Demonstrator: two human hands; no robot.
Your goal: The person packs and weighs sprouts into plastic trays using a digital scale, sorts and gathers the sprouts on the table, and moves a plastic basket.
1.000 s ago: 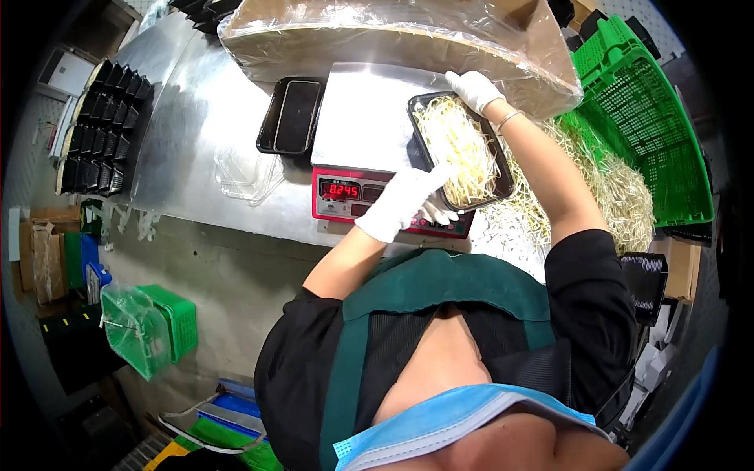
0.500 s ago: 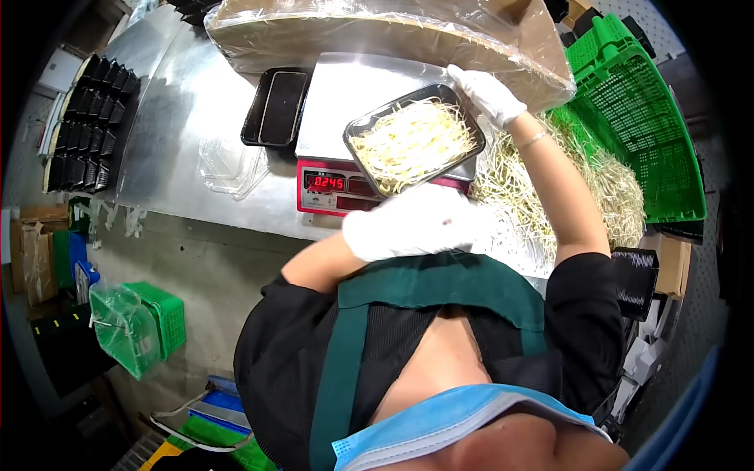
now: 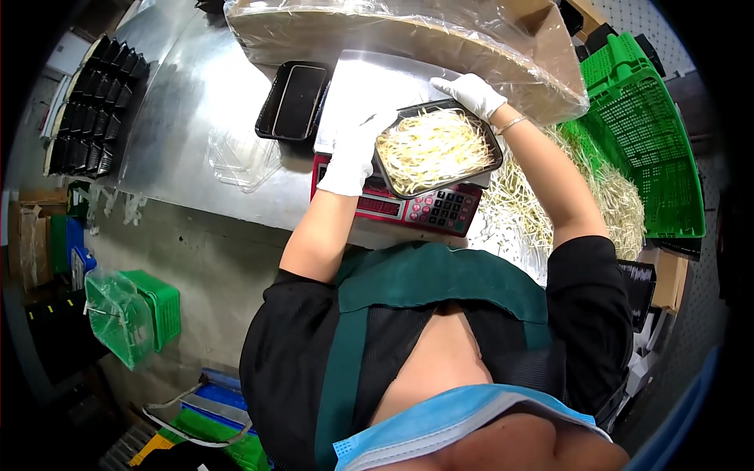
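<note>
A black plastic tray of bean sprouts sits at a slant over the right part of a red-sided digital scale. My left hand, in a white glove, grips the tray's left edge. At the tray's far right corner is my gloved right hand, closed on the rim with one finger stretched out to the left. Part of the scale's metal plate and some keys show around the tray. Its display is too dim to read.
An empty black tray and clear plastic lids lie left of the scale. Behind stands a plastic-lined carton. Loose sprouts heap at the right by a tipped green basket. Stacked black trays stand far left.
My left hand has moved from in front of the tray to its left edge. The tray has shifted slightly right and nearer, uncovering the scale's keys. The display has dimmed from 0.245.
</note>
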